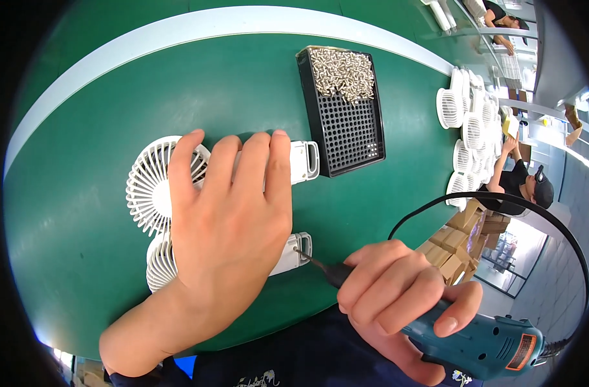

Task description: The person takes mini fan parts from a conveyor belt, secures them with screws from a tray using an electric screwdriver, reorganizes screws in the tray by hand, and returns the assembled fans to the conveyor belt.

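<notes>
Two white handheld fans lie side by side on the green table. My left hand [233, 206] stretches across both, fingers spread over the body of the upper fan [154, 184] and fingertips bent past its far edge. Its palm covers much of the lower fan [162, 264]; the thumb is hidden. In my right hand [398, 297] is a teal electric screwdriver [485, 342], fingers wrapped round its dark front part. The thin bit points left, its tip at the end of the lower fan beside the looped handle. Whether a screw sits under the tip is hard to tell.
Beyond the fans stands a black tray [346, 138] of holes, with loose screws [343, 71] heaped at its far end. Several white fans [472, 132] are piled at the right. The screwdriver's cable [501, 195] arcs across the right side. Co-workers [523, 184] and cardboard boxes [452, 251] are beyond.
</notes>
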Tool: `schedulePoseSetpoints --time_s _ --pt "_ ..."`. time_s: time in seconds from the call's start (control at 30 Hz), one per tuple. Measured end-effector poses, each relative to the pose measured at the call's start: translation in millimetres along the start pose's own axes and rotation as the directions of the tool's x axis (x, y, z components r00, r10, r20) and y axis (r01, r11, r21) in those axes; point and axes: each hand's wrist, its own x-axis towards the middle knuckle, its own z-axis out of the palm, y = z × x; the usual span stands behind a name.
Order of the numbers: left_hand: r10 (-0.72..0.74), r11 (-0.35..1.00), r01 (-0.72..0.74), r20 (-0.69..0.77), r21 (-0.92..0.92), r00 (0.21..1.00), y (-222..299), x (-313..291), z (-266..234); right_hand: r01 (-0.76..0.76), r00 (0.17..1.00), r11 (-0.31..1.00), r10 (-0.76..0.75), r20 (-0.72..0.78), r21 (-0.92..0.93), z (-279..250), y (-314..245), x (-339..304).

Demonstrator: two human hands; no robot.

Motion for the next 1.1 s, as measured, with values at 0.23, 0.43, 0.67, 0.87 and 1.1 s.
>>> schedulePoseSetpoints --time_s 0.23,0.43,0.67,0.87,1.1 --pt "-0.001 1.000 0.001 0.008 0.007 1.000 -4 -1 -4 -0.024 0.996 1.000 0.025 0.086 -0.013 1 4 5" --pt "-0.001 1.000 0.001 -0.004 -0.002 1.000 -6 -1 -8 -0.098 0.965 0.994 0.081 0.249 0.056 -3 0 20" --pt "0.000 1.000 0.000 -0.078 -0.001 0.997 -7 0 -15 0.161 0.962 0.981 -0.180 -0.206 -0.106 -33 -7 22" --pt "0.012 1.000 -0.013 -0.045 -0.024 0.999 -5 0 -18 0.143 0.959 0.974 -0.181 -0.220 -0.176 -92 15 34" --pt "0.010 0.999 -0.011 -0.025 -0.034 1.000 -3 4 -15 0.096 0.965 0.980 -0.135 -0.227 -0.174 -100 29 35"
